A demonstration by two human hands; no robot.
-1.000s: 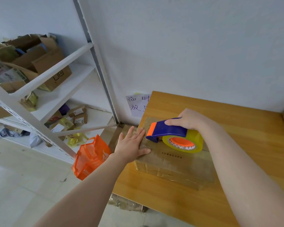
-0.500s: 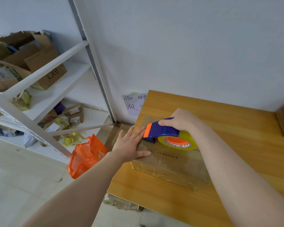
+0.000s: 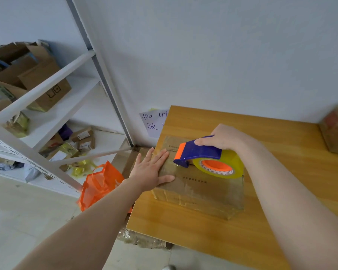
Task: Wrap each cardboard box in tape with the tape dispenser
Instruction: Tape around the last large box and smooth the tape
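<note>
At centre frame the cardboard box (image 3: pixel 199 190) lies on the wooden table (image 3: pixel 203 230). The left hand (image 3: pixel 151 170) presses flat, fingers straight, on its left end. The right hand (image 3: pixel 225 138) grips the tape dispenser (image 3: pixel 205 158) on the box's top, just right of the left hand.

Left hand (image 3: pixel 151 171) flat on the taped-up cardboard box (image 3: pixel 199 190), right hand (image 3: pixel 225 138) gripping the blue tape dispenser (image 3: pixel 201 155) on top, wooden table (image 3: pixel 203 236) underneath.

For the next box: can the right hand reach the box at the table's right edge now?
Probably yes, the table between looks free; but the right hand grips the tape dispenser.
</note>
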